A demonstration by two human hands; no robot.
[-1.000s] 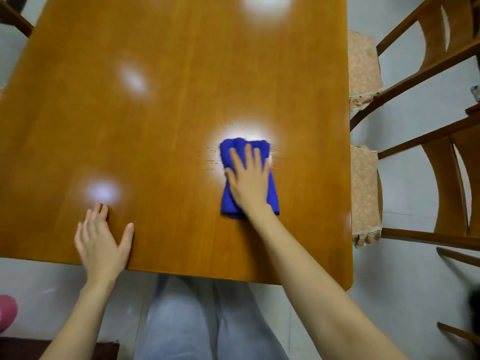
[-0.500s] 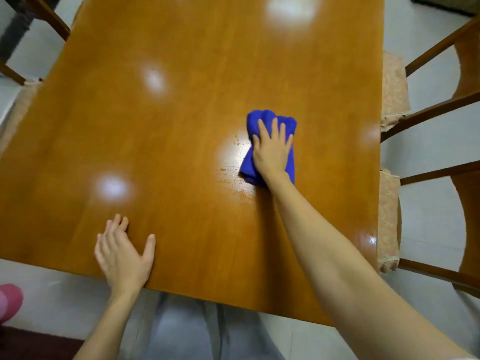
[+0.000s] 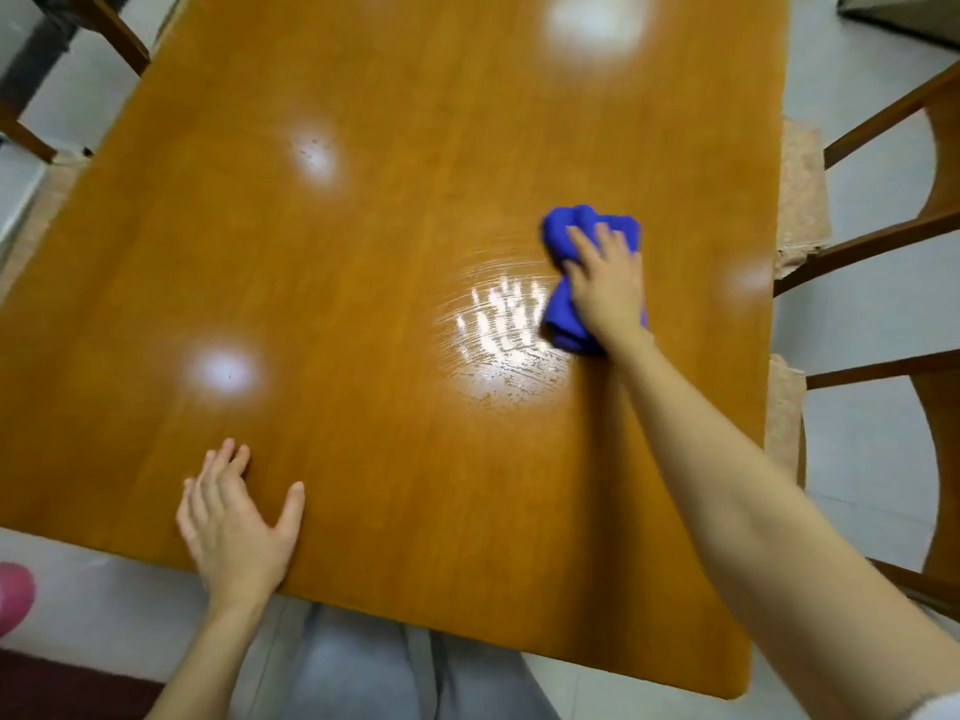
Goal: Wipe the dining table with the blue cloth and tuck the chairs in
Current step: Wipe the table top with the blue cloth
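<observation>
The orange-brown wooden dining table (image 3: pixel 363 252) fills most of the view. My right hand (image 3: pixel 608 283) presses flat on the bunched blue cloth (image 3: pixel 566 324) toward the table's right side, fingers straight over it. Wet wipe streaks shine just left of the cloth. My left hand (image 3: pixel 236 527) rests flat on the near table edge, fingers spread. Two wooden chairs stand along the right side, a far chair (image 3: pixel 883 236) and a near chair (image 3: pixel 935 407), their cushioned seats partly under the table. Another chair (image 3: pixel 104 28) shows at the far left corner.
Pale tiled floor (image 3: pixel 862 324) surrounds the table. A pink object (image 3: pixel 13 595) lies on the floor at the lower left beside a dark red mat (image 3: pixel 62 688). My legs in grey trousers (image 3: pixel 363 667) stand against the near edge.
My right hand has pushed the blue cloth away and to the right across the table, leaving wet streaks behind it. My left hand has stayed flat at the near edge.
</observation>
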